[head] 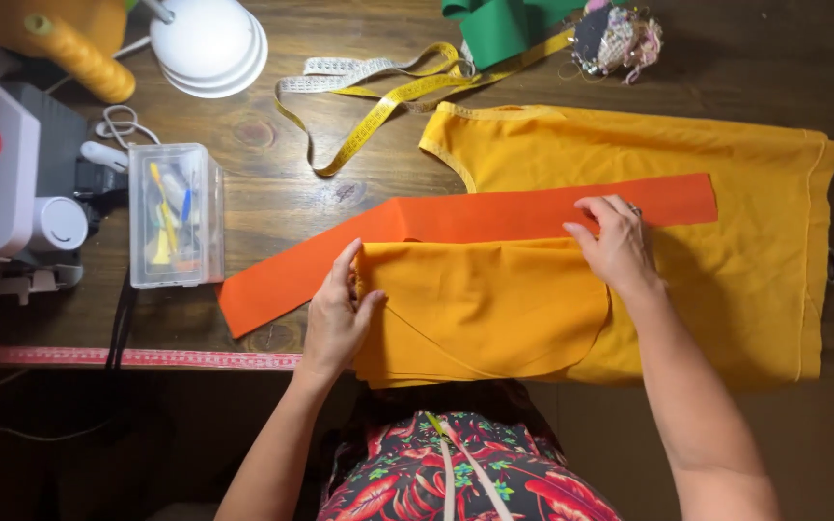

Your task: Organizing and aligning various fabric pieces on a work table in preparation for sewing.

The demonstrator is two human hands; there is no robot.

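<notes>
Two hands are laid on a folded piece of mustard-yellow fabric [494, 309] spread on the dark wooden worktop [263, 183]. The left hand [337, 314] is pinched on the fold's edge at nine o'clock, thumb on top and fingers against the cloth. The right hand [618, 243] is pressed flat, fingers together, at about one o'clock of the fold, where the yellow cloth meets an orange fabric strip [456, 227]. The strip is laid across the yellow cloth from three o'clock to eight o'clock, its lower end hanging near the worktop's front edge.

For the fold to be set well, both edges should probably be kept level with the strip and smoothed outward without dragging it askew.

Room is judged tight at nine o'clock, where a clear plastic box [176, 214] and a sewing machine [7, 178] are stood. At twelve o'clock a yellow tape measure [378, 111] is coiled. Open worktop is seen between box and strip.
</notes>
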